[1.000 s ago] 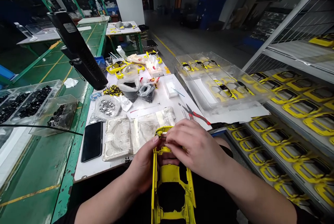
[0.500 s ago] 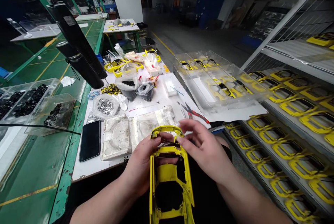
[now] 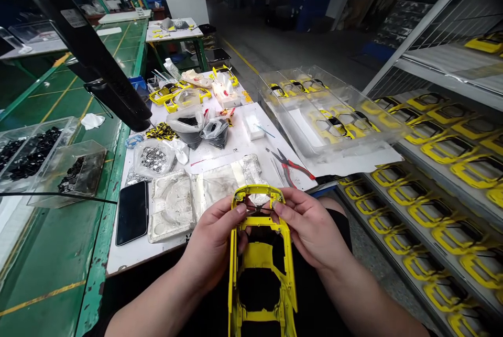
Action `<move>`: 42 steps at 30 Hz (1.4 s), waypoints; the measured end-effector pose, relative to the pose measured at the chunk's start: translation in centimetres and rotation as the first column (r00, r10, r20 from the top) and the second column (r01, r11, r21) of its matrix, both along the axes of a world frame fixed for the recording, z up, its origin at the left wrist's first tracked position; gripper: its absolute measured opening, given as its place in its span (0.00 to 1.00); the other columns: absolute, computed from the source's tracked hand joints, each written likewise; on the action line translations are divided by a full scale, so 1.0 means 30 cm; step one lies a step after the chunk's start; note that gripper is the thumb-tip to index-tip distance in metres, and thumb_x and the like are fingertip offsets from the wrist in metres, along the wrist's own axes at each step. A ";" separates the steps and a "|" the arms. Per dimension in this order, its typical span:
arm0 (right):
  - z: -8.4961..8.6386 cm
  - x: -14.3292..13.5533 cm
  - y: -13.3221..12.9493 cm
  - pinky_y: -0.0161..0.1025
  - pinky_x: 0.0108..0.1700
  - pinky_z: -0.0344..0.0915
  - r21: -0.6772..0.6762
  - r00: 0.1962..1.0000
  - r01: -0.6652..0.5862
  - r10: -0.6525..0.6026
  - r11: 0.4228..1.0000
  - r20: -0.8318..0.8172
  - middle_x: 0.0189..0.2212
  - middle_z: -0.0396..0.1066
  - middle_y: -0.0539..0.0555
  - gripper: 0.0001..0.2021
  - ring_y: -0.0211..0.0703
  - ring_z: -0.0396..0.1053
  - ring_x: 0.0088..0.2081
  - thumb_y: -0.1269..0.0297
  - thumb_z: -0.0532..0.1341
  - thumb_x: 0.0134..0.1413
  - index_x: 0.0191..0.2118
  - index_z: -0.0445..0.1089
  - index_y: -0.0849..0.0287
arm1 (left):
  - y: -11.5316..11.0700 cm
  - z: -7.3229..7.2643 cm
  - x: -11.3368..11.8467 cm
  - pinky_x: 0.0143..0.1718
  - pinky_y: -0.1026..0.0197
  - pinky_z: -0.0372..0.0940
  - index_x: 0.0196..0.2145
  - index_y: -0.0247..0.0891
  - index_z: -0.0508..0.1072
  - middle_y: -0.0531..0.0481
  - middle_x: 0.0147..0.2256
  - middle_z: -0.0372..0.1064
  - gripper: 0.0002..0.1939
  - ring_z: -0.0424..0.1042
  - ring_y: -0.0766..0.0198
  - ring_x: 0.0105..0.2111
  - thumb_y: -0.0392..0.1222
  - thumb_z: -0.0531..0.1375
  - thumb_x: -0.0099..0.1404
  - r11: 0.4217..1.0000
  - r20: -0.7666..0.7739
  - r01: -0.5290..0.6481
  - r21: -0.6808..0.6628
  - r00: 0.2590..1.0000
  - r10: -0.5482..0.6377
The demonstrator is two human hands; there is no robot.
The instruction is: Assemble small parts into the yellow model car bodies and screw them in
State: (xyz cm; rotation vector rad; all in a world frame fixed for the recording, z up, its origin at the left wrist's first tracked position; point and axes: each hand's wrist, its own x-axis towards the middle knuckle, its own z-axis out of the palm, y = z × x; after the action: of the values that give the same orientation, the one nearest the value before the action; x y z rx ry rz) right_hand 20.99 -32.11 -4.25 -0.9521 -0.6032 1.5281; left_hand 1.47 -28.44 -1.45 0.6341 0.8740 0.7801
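A yellow plastic toy-car-like frame with large openings is held upright between my hands over my lap. My left hand grips its upper left edge, thumb on the front and fingers curled behind. At the upper right, my right hand pinches the frame's corner with thumb and fingers. Whether a small part sits under either thumb cannot be made out. Just beyond the frame lies a dirty white mould block, beside another pale block. Red-handled pliers rest near the table's right edge.
A black phone lies at the table's left edge. Bags of small parts stand behind the blocks. A black cylindrical tool hangs at left. Clear trays and a rack of yellow frames stand at right.
My right hand has closed from loosely raised fingers onto the frame's upper right corner. The frame sits slightly further right in view; my left hand still holds it.
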 end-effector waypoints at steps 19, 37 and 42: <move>-0.044 -0.025 -0.004 0.40 0.39 0.80 -0.070 0.994 0.110 -0.109 0.991 0.025 0.49 0.86 0.57 0.24 0.48 0.82 0.42 0.54 0.84 0.54 0.54 0.83 0.53 | 0.011 0.000 0.016 0.26 0.71 0.68 0.46 0.36 0.86 0.48 0.39 0.83 0.19 0.71 0.73 0.24 0.43 0.81 0.59 0.982 -0.019 -0.164 -0.095 0.987 0.163; -0.023 -0.052 0.000 0.37 0.40 0.80 -0.130 0.989 0.116 -0.126 0.985 -0.072 0.37 0.84 0.52 0.21 0.39 0.78 0.33 0.55 0.86 0.50 0.47 0.85 0.56 | 0.004 -0.016 0.003 0.27 0.72 0.68 0.50 0.39 0.86 0.49 0.43 0.81 0.23 0.74 0.72 0.30 0.41 0.82 0.59 0.972 0.025 -0.207 -0.115 0.977 0.211; -0.023 -0.064 0.000 0.38 0.41 0.80 -0.130 0.988 0.133 -0.142 0.983 -0.067 0.39 0.85 0.53 0.22 0.42 0.80 0.36 0.54 0.87 0.48 0.46 0.85 0.55 | 0.004 -0.045 -0.023 0.26 0.72 0.65 0.52 0.38 0.85 0.49 0.41 0.80 0.23 0.69 0.74 0.26 0.44 0.81 0.62 0.986 0.082 -0.139 -0.093 0.986 0.147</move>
State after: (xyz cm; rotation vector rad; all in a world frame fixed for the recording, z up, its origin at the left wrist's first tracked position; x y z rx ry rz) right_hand 19.06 -32.12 -4.94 -1.0055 -0.3825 1.4841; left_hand 0.78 -28.32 -2.81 0.4597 0.8740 0.8877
